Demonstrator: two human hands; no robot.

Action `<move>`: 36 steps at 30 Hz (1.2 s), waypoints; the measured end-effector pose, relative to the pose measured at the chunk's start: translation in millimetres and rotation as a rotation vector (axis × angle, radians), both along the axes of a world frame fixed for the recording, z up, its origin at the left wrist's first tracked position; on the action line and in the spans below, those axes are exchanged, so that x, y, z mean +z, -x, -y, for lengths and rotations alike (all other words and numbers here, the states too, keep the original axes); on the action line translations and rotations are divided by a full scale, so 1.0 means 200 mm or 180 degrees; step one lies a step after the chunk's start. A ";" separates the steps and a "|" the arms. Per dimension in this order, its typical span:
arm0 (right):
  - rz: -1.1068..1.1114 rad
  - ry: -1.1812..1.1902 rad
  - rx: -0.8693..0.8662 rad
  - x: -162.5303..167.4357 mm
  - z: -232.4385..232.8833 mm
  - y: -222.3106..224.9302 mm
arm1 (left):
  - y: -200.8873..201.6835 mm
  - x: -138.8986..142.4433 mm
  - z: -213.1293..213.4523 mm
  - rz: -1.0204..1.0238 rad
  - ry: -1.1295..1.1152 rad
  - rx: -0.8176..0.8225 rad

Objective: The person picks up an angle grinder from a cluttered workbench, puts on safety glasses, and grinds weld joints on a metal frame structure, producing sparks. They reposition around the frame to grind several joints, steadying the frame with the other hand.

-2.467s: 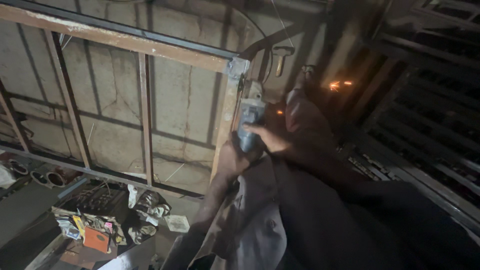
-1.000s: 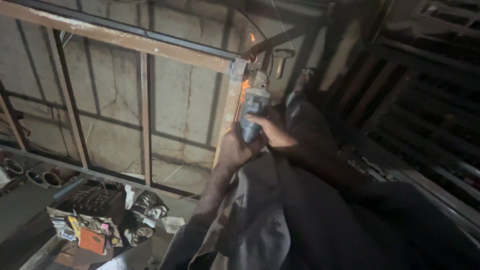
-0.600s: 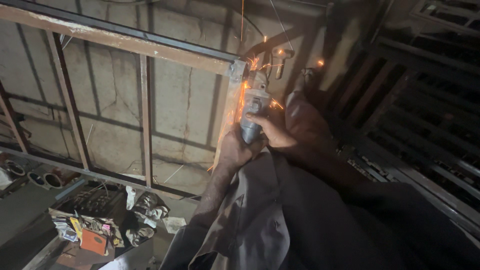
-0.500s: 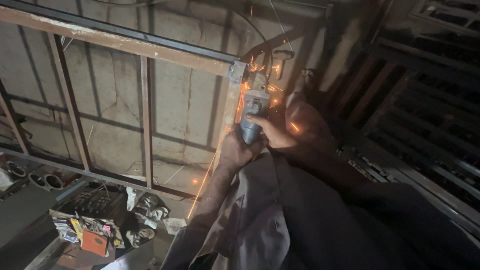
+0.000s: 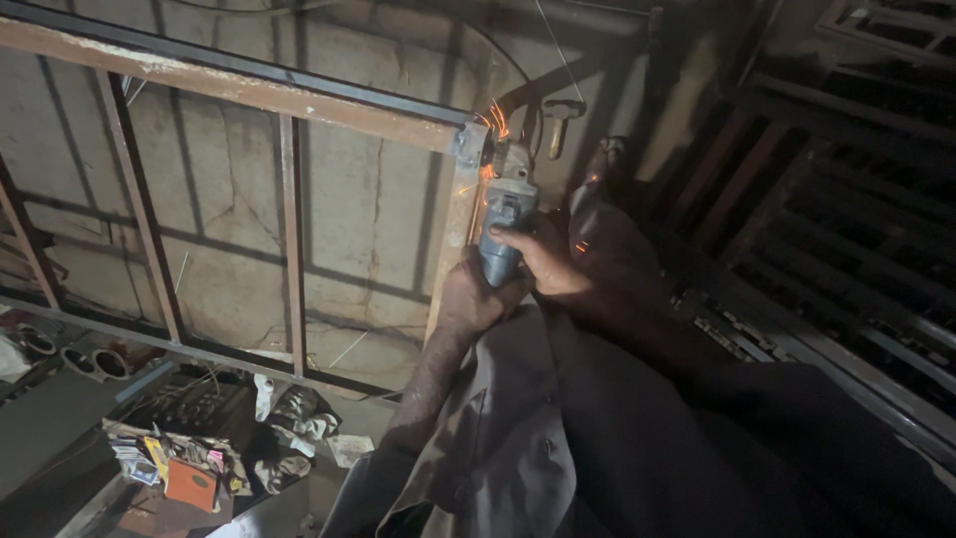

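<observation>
A grey-blue angle grinder (image 5: 506,224) is pressed nose-up against the top corner of a rusty metal frame (image 5: 299,100), and orange sparks fly from the joint. My left hand (image 5: 470,297) grips the lower end of the grinder body from below. My right hand (image 5: 538,261) wraps the body from the right side, thumb over the top. Both forearms come up from the lower right in dark sleeves. The grinder's disc is hidden behind the frame corner.
The frame has upright bars (image 5: 291,239) and stands before a cracked concrete wall (image 5: 368,199). A box of tools and rags (image 5: 199,448) lies on the floor at lower left. Stacked metal grilles (image 5: 856,199) fill the right side. A hammer (image 5: 563,115) hangs near the corner.
The grinder has stayed at the frame corner with both hands on it. Sparks flare and shift from frame to frame; now they rise just above the grinder head.
</observation>
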State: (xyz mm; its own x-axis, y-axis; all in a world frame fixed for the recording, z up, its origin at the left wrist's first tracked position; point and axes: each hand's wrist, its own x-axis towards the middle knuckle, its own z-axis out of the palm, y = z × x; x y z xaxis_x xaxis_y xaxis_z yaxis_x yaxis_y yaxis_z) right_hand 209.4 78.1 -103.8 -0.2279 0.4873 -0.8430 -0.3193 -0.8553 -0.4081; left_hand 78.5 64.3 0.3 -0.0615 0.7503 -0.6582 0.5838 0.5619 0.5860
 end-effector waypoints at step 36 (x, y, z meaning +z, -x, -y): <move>-0.1298 0.0814 -0.0066 -0.15 0.26 -0.09 | 0.00 -0.20 0.33 -0.0251 0.0090 -0.0345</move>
